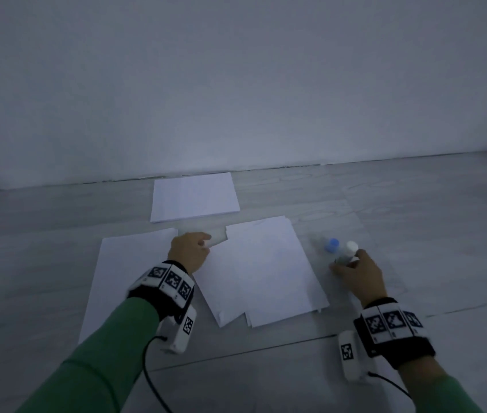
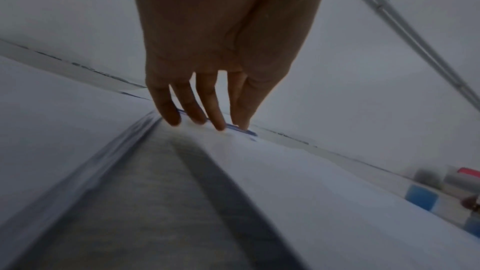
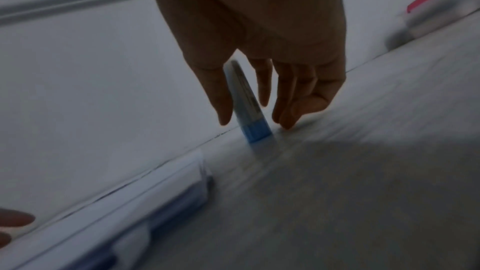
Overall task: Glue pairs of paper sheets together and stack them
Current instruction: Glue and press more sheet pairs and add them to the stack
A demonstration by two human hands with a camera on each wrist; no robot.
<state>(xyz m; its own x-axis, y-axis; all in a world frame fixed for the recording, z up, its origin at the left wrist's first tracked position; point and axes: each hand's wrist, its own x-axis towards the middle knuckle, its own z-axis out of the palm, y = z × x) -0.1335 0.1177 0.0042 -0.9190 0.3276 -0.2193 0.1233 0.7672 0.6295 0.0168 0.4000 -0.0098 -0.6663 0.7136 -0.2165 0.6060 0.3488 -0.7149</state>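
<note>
Surface: pale grey floor (image 1: 415, 204) meeting a plain wall at its far edge. Neat stack of white sheets (image 1: 194, 196) lies near the far edge, close to the wall. Nearer, a loose, fanned pile of white sheets (image 1: 263, 272) sits mid-floor, edges misaligned; to its left a single large sheet (image 1: 123, 278) lies flat, partly under the left forearm. Left hand (image 1: 190, 251) rests at the top left corner of the loose pile; in the left wrist view the fingers (image 2: 192, 108) are extended, tips down on a paper edge, nothing enclosed, so the hand is released. Right hand (image 1: 361, 275) is to the right of the loose pile, just beside two upright glue sticks: one with a blue cap (image 1: 332, 245), one with a white cap (image 1: 351, 247). In the right wrist view a blue-ended stick (image 3: 249, 104) stands between thumb and fingers; whether they actually clasp it, I cannot tell. Motion blur in both wrist views. Green sleeves and tagged wrist bands on both arms.
</note>
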